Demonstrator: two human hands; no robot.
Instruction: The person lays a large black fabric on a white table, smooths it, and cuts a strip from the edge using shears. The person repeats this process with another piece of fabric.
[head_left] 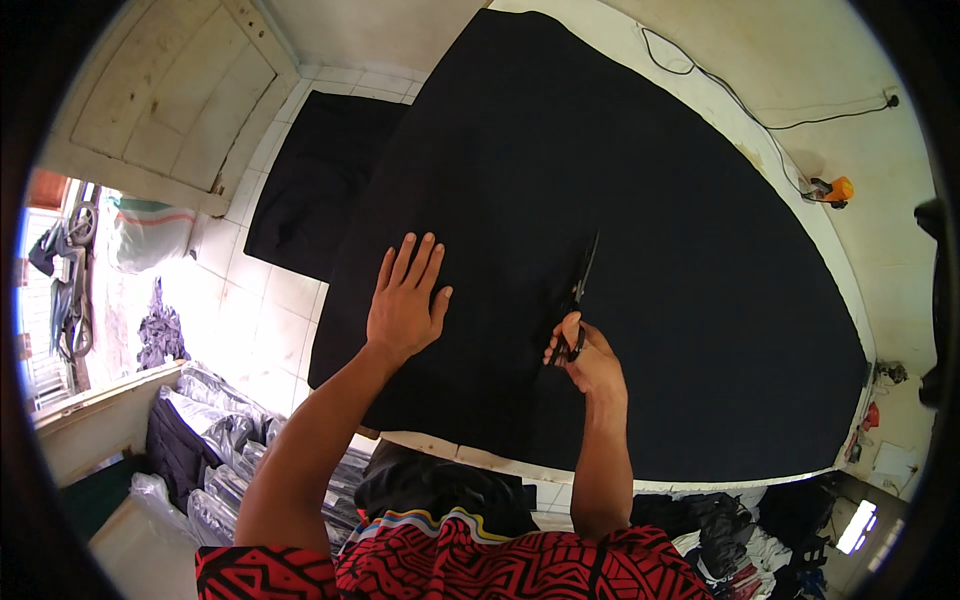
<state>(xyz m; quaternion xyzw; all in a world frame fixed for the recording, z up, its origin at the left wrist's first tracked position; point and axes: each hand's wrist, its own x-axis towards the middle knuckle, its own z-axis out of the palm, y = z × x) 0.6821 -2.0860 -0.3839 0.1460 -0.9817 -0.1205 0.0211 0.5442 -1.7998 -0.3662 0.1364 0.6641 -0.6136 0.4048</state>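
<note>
A wide sheet of black fabric point(690, 270) covers most of the table in front of me. My left hand point(405, 305) lies flat on the cloth near its left side, fingers stretched out and holding nothing. To the right, my right hand point(585, 355) grips a pair of scissors point(584, 275) by the handles. Their dark blades point away from me over the fabric and look nearly closed. Whether the blades touch the cloth, I cannot tell.
Another black cloth piece point(320, 180) lies left of the table over the tiled floor point(285, 290). Plastic-wrapped garments point(225, 430) are stacked at the lower left. A black cord point(740, 100) runs along the wall to an orange-and-black tool point(832, 190). Clothes point(735, 530) are heaped at the lower right.
</note>
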